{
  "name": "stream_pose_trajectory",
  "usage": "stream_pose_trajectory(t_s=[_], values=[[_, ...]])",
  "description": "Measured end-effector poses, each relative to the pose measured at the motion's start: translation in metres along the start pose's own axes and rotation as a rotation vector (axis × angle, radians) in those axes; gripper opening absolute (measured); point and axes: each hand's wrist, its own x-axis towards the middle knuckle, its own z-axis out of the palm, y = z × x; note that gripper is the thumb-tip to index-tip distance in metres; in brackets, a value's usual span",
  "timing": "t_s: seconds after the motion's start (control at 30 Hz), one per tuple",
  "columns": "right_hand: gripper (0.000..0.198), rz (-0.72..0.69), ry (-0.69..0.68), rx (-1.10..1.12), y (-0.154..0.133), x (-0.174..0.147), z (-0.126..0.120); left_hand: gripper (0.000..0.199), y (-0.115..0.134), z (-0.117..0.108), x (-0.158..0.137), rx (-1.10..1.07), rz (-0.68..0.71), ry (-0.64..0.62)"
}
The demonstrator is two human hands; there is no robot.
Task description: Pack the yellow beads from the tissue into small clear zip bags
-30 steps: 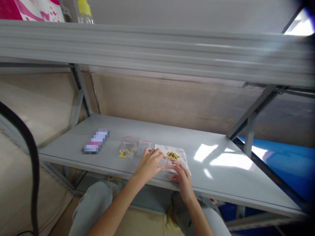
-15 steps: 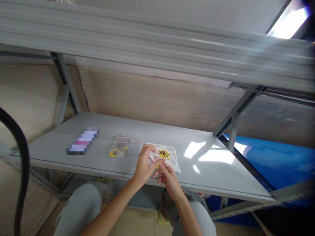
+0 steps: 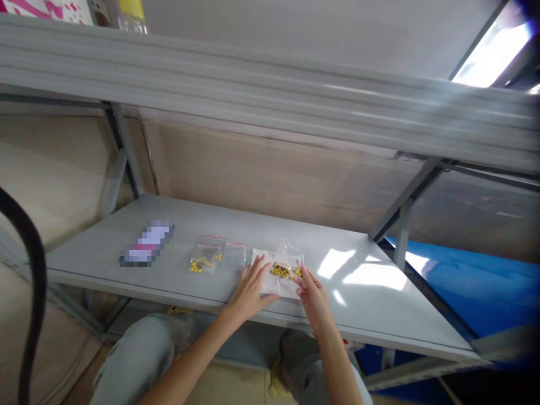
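Note:
A white sheet [image 3: 276, 288], paper or cloth, lies on the table with a small pile of yellow and dark pieces [image 3: 280, 271] on it. My left hand [image 3: 250, 291] rests at the sheet's left side, fingers stretched out and holding nothing. At the right side, my right hand [image 3: 314, 297] has its thumb and fingertips at a small clear plastic bag [image 3: 287, 250], seemingly pinching its lower right corner. A few yellow pieces show beside those fingertips; whether they are inside the bag is hard to make out.
Left of the sheet lie clear zip bags [image 3: 206, 253] with yellow pieces and another zip bag [image 3: 235, 256]. A pixelated phone-like object [image 3: 147, 244] is farther left on the grey table [image 3: 371, 315]. A shelf [image 3: 253, 84] crosses above; a black cable [image 3: 36, 281] hangs at left.
My hands have moved apart, the left opening flat at the sheet's left side, the right shifting rightward. The clear bag now shows over the sheet's far right part.

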Motion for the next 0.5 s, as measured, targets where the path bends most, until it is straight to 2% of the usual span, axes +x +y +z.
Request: stream_pose_trajectory(t_s=[0.23,0.37,0.5], values=[[0.053,-0.160,0.056,-0.349,-0.025,0.033,-0.028,0.060,0.000,0.002,-0.002,0.196,0.044,-0.041],[0.055,-0.225,0.138,-0.387,-0.019,0.037,-0.043,0.056,0.002,0.001,0.000,0.213,0.049,-0.056],[0.056,-0.252,0.161,-0.403,-0.012,0.033,-0.045,0.056,0.006,0.000,0.002,0.231,0.084,-0.088]])
